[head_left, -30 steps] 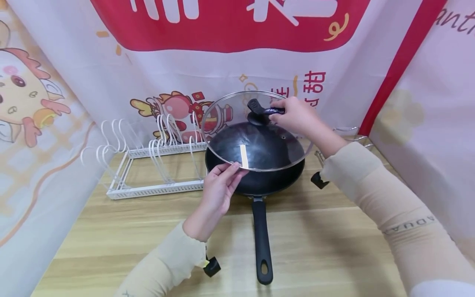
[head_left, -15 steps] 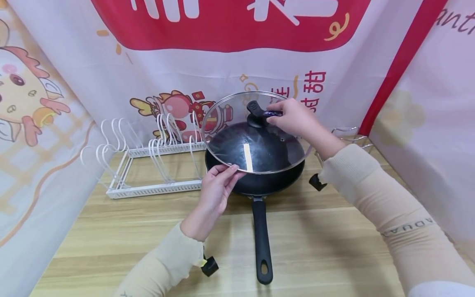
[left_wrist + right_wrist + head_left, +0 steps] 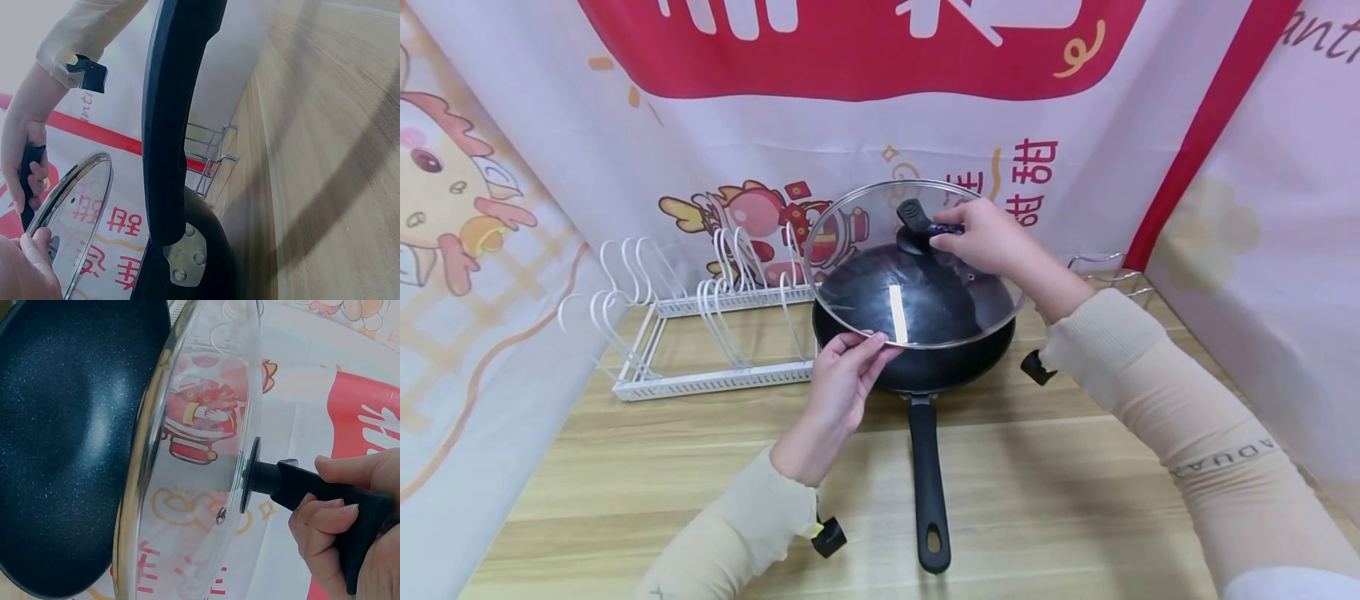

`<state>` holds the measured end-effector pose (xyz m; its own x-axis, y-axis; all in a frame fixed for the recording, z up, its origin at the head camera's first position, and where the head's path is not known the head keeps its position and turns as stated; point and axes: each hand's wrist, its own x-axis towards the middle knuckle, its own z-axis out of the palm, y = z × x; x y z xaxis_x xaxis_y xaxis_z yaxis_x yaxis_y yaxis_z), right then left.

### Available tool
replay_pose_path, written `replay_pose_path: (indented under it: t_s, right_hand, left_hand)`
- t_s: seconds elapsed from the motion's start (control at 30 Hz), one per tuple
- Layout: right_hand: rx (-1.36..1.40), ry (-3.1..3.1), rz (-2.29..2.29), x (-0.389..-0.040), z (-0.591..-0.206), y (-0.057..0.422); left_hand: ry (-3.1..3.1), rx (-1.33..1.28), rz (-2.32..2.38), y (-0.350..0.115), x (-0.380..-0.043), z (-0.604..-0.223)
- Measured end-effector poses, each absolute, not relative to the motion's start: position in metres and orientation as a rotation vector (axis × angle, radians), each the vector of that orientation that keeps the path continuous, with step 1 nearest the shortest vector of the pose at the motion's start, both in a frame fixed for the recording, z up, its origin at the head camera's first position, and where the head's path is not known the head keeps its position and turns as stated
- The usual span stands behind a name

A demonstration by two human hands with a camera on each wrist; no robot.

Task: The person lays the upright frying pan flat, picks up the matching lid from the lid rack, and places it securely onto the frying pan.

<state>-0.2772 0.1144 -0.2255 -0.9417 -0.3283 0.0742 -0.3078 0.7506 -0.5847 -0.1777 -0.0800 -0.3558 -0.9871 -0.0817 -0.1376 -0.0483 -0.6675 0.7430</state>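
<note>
A glass lid (image 3: 865, 292) with a metal rim is held above a black frying pan (image 3: 925, 371), whose long handle (image 3: 929, 483) points toward me. My right hand (image 3: 988, 237) grips the lid's black knob (image 3: 331, 500), fingers curled round it in the right wrist view. At the near edge of the lid, my left hand (image 3: 850, 375) pinches the rim between thumb and fingers. In the left wrist view the lid (image 3: 84, 206) shows apart from the pan, and the pan's speckled inside (image 3: 62, 444) shows in the right wrist view.
A white wire rack (image 3: 715, 383) with upright loops stands left of the pan, close to its side. Behind my right forearm is a metal wire rack (image 3: 1108, 271). Printed cloth (image 3: 737, 142) hangs behind and at both sides of the wooden table (image 3: 700, 475).
Both hands keep their hold on the lid, which has shifted only very slightly. The pan and racks stay in place; the head view has moved a little.
</note>
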Motion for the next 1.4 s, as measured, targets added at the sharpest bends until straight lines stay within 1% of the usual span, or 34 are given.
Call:
replay_pose_path:
  t_s: [0.37, 0.83, 1.4]
  right_hand:
    - [-0.613, 2.907, -0.905, -0.2774, -0.2265, 0.1058]
    - [-0.409, 2.626, -1.188, -0.2754, -0.2346, 0.1101]
    - [-0.361, 2.565, -1.318, -0.2749, -0.2302, 0.1134]
  left_hand:
    - [-1.269, 0.282, -2.834, -0.085, -0.1762, -0.3595]
    - [-1.327, 0.191, -2.814, -0.0862, -0.1733, -0.3612]
    - [-1.346, 0.201, -2.805, -0.0833, -0.1707, -0.3586]
